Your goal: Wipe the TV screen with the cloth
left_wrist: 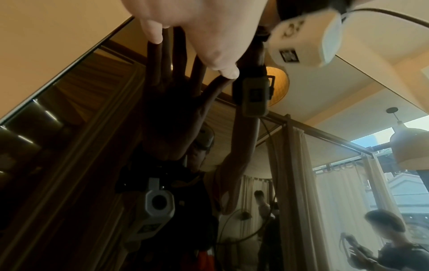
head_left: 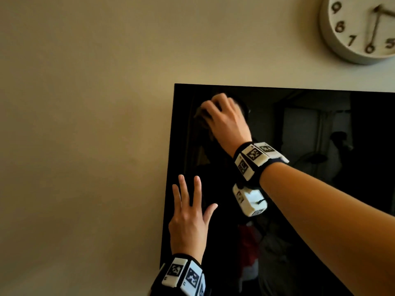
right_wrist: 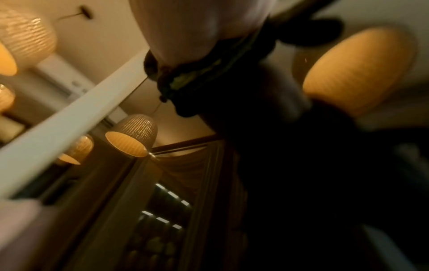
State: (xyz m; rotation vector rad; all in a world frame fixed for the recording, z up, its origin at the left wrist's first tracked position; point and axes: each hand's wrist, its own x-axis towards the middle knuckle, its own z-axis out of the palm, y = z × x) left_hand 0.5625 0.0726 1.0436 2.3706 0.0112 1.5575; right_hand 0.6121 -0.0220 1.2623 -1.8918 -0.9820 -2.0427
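Black glass fills most of what I see: the TV screen (head_left: 299, 167) hangs on a beige wall (head_left: 85, 124), glossy enough to mirror the room. My right hand (head_left: 226, 118) is up near the screen's top left corner, its grip curled round a dark cloth (head_left: 202, 119) bunched under the fingers and pressed against the glass. In the right wrist view the cloth (right_wrist: 209, 77) shows as a dark, crumpled wad, too blurred to read its weave. My left hand (head_left: 190, 221) lies lower, at the screen's left edge, fingers straight and spread, flat on the glass and holding nothing; the left wrist view shows those fingertips (left_wrist: 153, 34) meeting their own reflection.

I judge the cloth soft, light and limp, so it wants gathering in the palm with the fingers over its top, as now, or it will slip out. The panel looks thin, smooth and fragile: light, even pressure, and the bracing hand best kept on the edge, since it may leave smears. A wall clock (head_left: 361, 28) hangs above.
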